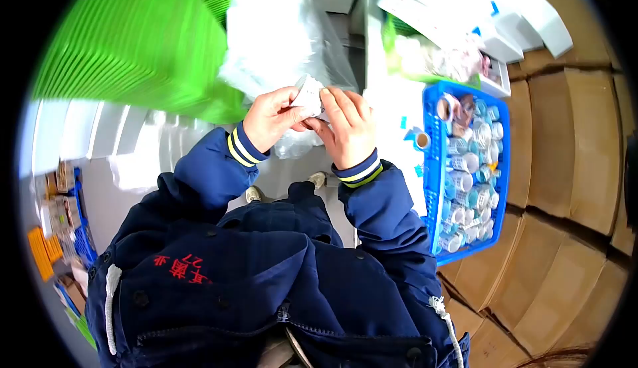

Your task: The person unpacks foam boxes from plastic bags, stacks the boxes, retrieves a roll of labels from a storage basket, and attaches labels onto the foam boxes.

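Note:
My left hand (269, 117) pinches a small white paper-like piece (307, 94) between thumb and fingers, with faint dark marks on it. From the other side my right hand (347, 123) grips the same piece, fingertips close to those of the left. Whether it is a folded label or a small packet is too blurred to tell. Just beyond both hands is a clear plastic bag (276, 29), bulky and bright. To the right of my right hand, a blue plastic basket (433, 169) holds several clear, bluish-tinted containers (468, 162) with white lids or labels.
Stacked green crates (133, 42) rise at the left. A small roll (422, 141) lies on the white tabletop (392, 102) beside the basket. White boxes (452, 2) stand behind it. Brown cartons (551, 149) line the right side. Orange and blue bins (45, 252) are at far left.

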Available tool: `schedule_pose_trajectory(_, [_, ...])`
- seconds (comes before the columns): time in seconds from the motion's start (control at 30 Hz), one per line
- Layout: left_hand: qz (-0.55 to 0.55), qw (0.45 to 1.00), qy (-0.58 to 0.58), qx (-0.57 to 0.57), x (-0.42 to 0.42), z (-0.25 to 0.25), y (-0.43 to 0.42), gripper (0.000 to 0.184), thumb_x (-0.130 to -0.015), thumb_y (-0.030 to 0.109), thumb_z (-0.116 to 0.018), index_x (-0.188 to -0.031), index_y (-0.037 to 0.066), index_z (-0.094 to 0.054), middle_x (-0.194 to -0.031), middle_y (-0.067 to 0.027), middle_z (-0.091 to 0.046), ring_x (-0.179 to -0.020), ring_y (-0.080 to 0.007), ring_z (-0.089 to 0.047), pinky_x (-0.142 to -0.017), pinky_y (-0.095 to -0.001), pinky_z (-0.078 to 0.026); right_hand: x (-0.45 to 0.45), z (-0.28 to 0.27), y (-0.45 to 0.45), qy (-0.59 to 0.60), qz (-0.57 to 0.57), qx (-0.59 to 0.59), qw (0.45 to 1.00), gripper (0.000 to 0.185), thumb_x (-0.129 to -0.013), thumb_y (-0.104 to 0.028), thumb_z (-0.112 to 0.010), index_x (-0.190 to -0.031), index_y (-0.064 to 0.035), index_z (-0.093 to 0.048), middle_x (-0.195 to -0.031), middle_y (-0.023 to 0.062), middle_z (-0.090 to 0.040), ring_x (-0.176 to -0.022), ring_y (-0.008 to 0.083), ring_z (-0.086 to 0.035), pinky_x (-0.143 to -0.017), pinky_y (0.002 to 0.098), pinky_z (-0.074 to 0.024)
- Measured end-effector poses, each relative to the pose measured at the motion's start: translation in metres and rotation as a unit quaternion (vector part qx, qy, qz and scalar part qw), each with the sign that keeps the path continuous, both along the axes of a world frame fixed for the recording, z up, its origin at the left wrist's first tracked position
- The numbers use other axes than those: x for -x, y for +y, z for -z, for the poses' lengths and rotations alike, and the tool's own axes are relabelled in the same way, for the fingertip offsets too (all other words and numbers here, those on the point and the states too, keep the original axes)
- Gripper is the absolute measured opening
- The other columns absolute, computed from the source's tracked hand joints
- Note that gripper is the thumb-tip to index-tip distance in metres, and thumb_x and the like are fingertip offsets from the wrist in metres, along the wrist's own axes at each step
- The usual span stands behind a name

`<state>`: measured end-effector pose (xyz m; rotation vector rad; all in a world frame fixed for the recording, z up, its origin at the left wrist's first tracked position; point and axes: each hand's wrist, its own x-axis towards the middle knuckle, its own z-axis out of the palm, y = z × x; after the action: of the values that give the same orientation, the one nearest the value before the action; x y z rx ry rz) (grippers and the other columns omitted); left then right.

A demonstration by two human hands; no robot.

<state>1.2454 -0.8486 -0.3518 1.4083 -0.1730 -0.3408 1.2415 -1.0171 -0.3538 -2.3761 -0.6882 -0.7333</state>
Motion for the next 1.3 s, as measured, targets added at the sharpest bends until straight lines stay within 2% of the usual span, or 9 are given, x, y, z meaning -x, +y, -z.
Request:
schedule_pose_trajectory(0.3, [-0.218, 0.967, -0.117, -0.061, 0.118, -0.025, 0.201, 0.015, -0.084, 0.011, -0.059, -0.088, -0.003, -0.056, -0.075, -0.0049, -0.059, -0.07, -0.008, -0.057, -0.063, -0.0217, -0.047, 0.038, -0.046, 0.197, -0.024, -0.289, -0.022, 0.957, 0.034, -0.069, -0.012, -0.068, -0.102, -0.0074, -0.061, -0.105, 0.0054, -0.06, -0.094, 0.0231, -0.054, -0.075, 0.0327, -0.0418])
schedule_pose_trajectory(0.77, [-0.421, 0.885, -0.161, -0.119, 0.23, -0.042, 0.335, 0.016, -0.077, 0.007, -0.066, -0.088, -0.002, -0.058, -0.075, -0.0044, -0.059, -0.068, -0.0054, -0.051, -0.061, -0.0221, -0.044, 0.096, -0.085, 0.37, -0.047, -0.489, -0.03, 0.871, 0.034, -0.068, -0.009, -0.068, -0.101, -0.0056, -0.061, -0.103, 0.0073, -0.061, -0.094, 0.0245, -0.056, -0.078, 0.0325, -0.0422])
schedule_pose_trajectory(0.87, [-0.474, 0.838, -0.197, -0.184, 0.234, -0.047, 0.349, 0.02, -0.074, 0.009, -0.07, -0.086, -0.001, -0.058, -0.074, -0.0061, -0.059, -0.067, -0.0079, -0.053, -0.061, -0.0234, -0.045, 0.106, -0.081, 0.379, 0.221, -0.409, -0.164, 0.87, 0.039, -0.071, -0.013, -0.071, -0.106, -0.0011, -0.058, -0.095, 0.01, -0.063, -0.09, 0.0223, -0.058, -0.078, 0.0312, -0.0459])
schedule_pose_trajectory(0.9, [-0.492, 0.809, -0.236, -0.22, 0.234, -0.054, 0.352, 0.021, -0.072, 0.01, -0.072, -0.085, -0.001, -0.059, -0.073, -0.0072, -0.059, -0.067, -0.0098, -0.055, -0.062, -0.0241, -0.045, 0.107, -0.067, 0.387, 0.393, -0.387, -0.299, 0.779, 0.028, -0.078, -0.015, -0.067, -0.101, -0.0005, -0.059, -0.087, 0.0065, -0.062, -0.077, 0.0165, -0.058, -0.068, 0.0275, -0.0466])
schedule_pose_trajectory(0.97, [-0.512, 0.763, -0.256, -0.301, 0.232, -0.066, 0.354, 0.023, -0.069, 0.009, -0.072, -0.088, 0.001, -0.062, -0.081, -0.011, -0.06, -0.072, -0.0197, -0.06, -0.064, -0.0276, -0.047, 0.096, -0.053, 0.398, 0.536, -0.401, -0.236, 0.705, 0.02, -0.083, -0.021, -0.063, -0.093, -0.0036, -0.06, -0.079, 0.0031, -0.061, -0.064, 0.0117, -0.054, -0.058, 0.0241, -0.0437])
schedule_pose_trajectory(1.03, [-0.482, 0.727, -0.338, -0.353, 0.224, -0.073, 0.362, 0.026, -0.065, 0.006, -0.072, -0.089, 0.001, -0.063, -0.085, -0.0118, -0.06, -0.073, -0.0244, -0.06, -0.064, -0.0297, -0.048, 0.097, -0.06, 0.407, 0.755, -0.343, -0.3, 0.472, 0.016, -0.085, -0.023, -0.06, -0.086, -0.0072, -0.06, -0.073, 0.0011, -0.058, -0.06, 0.0103, -0.051, -0.052, 0.022, -0.0391])
schedule_pose_trajectory(1.07, [-0.476, 0.705, -0.369, -0.374, 0.217, -0.074, 0.364, 0.027, -0.062, 0.003, -0.07, -0.088, 0.001, -0.063, -0.085, -0.0122, -0.059, -0.073, -0.0272, -0.059, -0.063, -0.031, -0.048, 0.099, -0.069, 0.411, 0.769, -0.342, -0.355, 0.406, 0.016, -0.085, -0.024, -0.06, -0.082, -0.0082, -0.06, -0.07, 0.0005, -0.057, -0.06, 0.0096, -0.05, -0.051, 0.0221, -0.0385])
schedule_pose_trajectory(1.17, [-0.455, 0.675, -0.406, -0.416, 0.203, -0.081, 0.381, 0.026, -0.061, 0.003, -0.07, -0.085, -0.001, -0.063, -0.085, -0.0136, -0.058, -0.07, -0.0271, -0.058, -0.061, -0.0324, -0.047, 0.076, -0.072, 0.42, 0.708, -0.419, -0.372, 0.43, 0.013, -0.085, -0.017, -0.06, -0.08, -0.005, -0.059, -0.068, 0.0027, -0.056, -0.055, 0.0088, -0.046, -0.049, 0.0216, -0.0365])
schedule_pose_trajectory(1.3, [-0.565, 0.55, -0.452, -0.417, 0.195, -0.149, 0.414, 0.027, -0.072, -0.002, -0.066, -0.098, -0.002, -0.063, -0.099, -0.0179, -0.062, -0.085, -0.0269, -0.061, -0.075, -0.0311, -0.046, 0.035, -0.12, 0.429, 0.498, -0.465, -0.401, 0.613, 0.01, -0.082, -0.01, -0.061, -0.08, 0.0005, -0.06, -0.065, 0.0012, -0.055, -0.055, 0.0064, -0.044, -0.051, 0.0202, -0.0345])
